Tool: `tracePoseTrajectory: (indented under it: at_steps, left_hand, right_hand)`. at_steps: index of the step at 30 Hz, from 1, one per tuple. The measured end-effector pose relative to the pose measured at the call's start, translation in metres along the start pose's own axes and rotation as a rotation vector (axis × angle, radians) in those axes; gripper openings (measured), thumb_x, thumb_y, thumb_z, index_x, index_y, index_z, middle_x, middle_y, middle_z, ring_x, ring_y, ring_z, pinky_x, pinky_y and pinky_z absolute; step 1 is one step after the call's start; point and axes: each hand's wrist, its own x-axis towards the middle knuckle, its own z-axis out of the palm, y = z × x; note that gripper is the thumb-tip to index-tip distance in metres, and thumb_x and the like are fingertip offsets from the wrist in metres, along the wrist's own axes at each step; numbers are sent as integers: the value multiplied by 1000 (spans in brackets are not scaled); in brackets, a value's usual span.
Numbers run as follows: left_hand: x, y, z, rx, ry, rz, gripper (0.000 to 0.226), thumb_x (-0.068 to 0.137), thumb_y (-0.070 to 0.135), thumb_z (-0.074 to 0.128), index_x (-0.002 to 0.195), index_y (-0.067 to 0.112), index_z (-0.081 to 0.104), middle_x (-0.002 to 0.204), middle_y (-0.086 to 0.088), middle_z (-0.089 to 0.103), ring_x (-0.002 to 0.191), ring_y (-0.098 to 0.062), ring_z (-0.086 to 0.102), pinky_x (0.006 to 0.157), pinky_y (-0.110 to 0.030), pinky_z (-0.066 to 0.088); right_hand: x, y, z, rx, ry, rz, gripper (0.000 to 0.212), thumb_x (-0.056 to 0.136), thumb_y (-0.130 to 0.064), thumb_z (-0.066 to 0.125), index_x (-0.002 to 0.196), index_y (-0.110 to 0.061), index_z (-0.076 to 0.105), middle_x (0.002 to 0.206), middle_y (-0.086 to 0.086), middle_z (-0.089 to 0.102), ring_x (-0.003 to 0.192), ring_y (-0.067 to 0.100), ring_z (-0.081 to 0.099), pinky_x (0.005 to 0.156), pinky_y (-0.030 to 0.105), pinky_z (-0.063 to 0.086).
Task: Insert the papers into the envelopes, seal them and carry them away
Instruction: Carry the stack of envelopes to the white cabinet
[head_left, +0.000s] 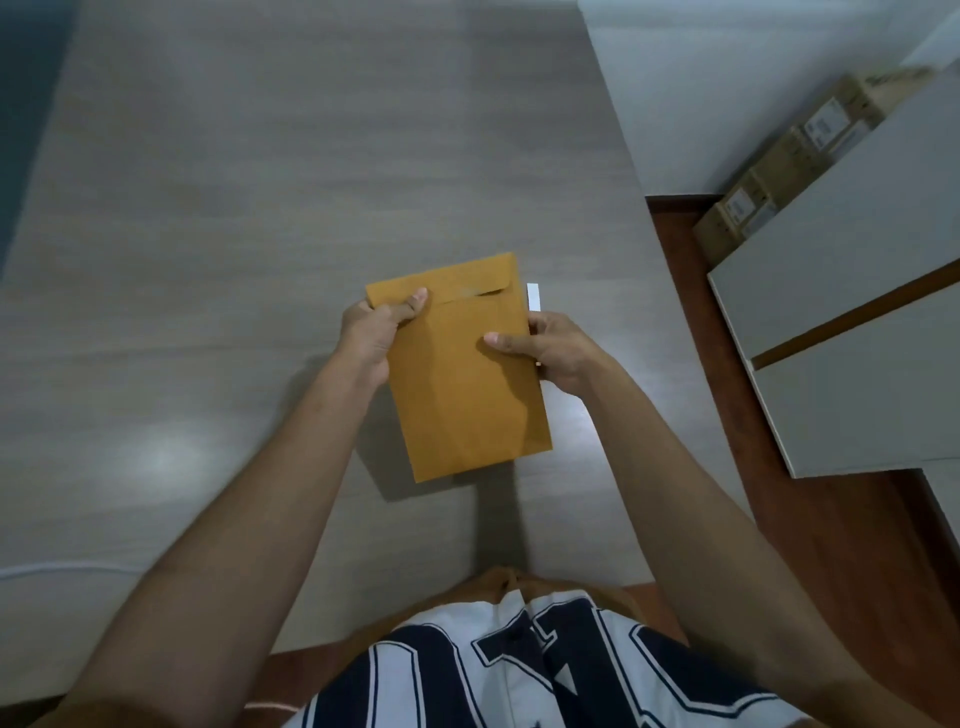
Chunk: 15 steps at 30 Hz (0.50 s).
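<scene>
Head cam looking straight down: both hands are holding a brown kraft envelope (460, 374) just above the pale wood-grain counter (260, 208), roughly centre of the shot. It's a plain manila-type one, standing tall, with its flap folded down at the far end, and the curved flap edge shows as a line across the top. No writing on the side that's visible, and it casts a shadow on the counter underneath.

The left hand (371, 338) pinches the top left corner, with the thumb on the front near the flap and the fingers clamped behind. The right hand (556, 351) grips the right edge about mid-height, thumb pressed flat on the front and the fingers tucked behind. A thin white strip (534, 297) pokes up just beside the envelope's right edge, above the right hand; can't tell exactly what it is.

Off to the right are white cabinet panels (841, 322), and cardboard boxes (795, 156) sit against the wall.
</scene>
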Motion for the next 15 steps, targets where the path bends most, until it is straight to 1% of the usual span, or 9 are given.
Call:
tracePoseTrajectory:
  at_steps: [1, 3, 4, 6, 8, 10, 13, 15]
  left_hand:
    - [-3, 1, 0, 15, -8, 4, 20, 78, 21, 83, 90, 11, 70, 92, -5, 74, 83, -21, 71, 71, -33, 57]
    - [-9, 3, 2, 42, -32, 29, 16, 79, 21, 82, 84, 15, 68, 87, -2, 72, 77, -17, 70, 67, -30, 56]
    - [-12, 3, 2, 53, -49, 44, 16, 79, 22, 82, 84, 16, 68, 87, -2, 72, 77, -17, 70, 66, -30, 57]
    - [-20, 5, 3, 66, -104, 66, 18, 79, 24, 82, 88, 15, 69, 92, -4, 74, 83, -19, 72, 70, -32, 58]
    - [-26, 6, 1, 63, -161, 73, 18, 80, 24, 81, 91, 17, 68, 96, -3, 73, 86, -18, 71, 73, -33, 58]
    - [-33, 4, -2, 64, -205, 88, 20, 82, 24, 79, 95, 19, 65, 98, 0, 71, 88, -15, 69, 75, -33, 57]
    - [-43, -6, -6, 75, -299, 102, 30, 82, 23, 79, 108, 19, 65, 107, 1, 70, 96, -15, 68, 77, -31, 56]
    - [-47, -15, -9, 100, -338, 99, 35, 80, 21, 79, 111, 19, 63, 111, 1, 70, 100, -16, 68, 77, -31, 57]
  right_hand:
    - [-5, 5, 0, 3, 2, -13, 38, 80, -26, 80, 115, -20, 67, 114, -1, 72, 103, 20, 68, 78, 33, 56]
    - [-12, 14, 3, 46, 38, -62, 41, 82, -23, 78, 121, -15, 66, 116, 1, 72, 105, 22, 69, 86, 38, 57]
    - [-15, 17, 5, 78, 65, -89, 44, 82, -22, 79, 122, -14, 65, 116, 2, 72, 106, 23, 69, 90, 41, 57]
    - [-22, 21, 9, 126, 123, -114, 46, 81, -21, 80, 123, -12, 64, 115, 4, 72, 106, 25, 69, 94, 45, 55]
    - [-28, 25, 12, 159, 154, -121, 46, 80, -20, 80, 123, -10, 64, 115, 6, 72, 105, 27, 69, 95, 47, 54]
    - [-37, 29, 14, 177, 165, -135, 40, 83, -15, 78, 120, -9, 65, 113, 7, 73, 103, 26, 70, 93, 44, 56]
    - [-56, 34, 15, 207, 199, -157, 28, 86, -10, 73, 114, -9, 67, 108, 7, 74, 94, 23, 72, 82, 34, 59]
    - [-60, 34, 13, 241, 232, -163, 31, 86, -10, 73, 116, -7, 66, 109, 8, 73, 96, 24, 71, 80, 34, 59]
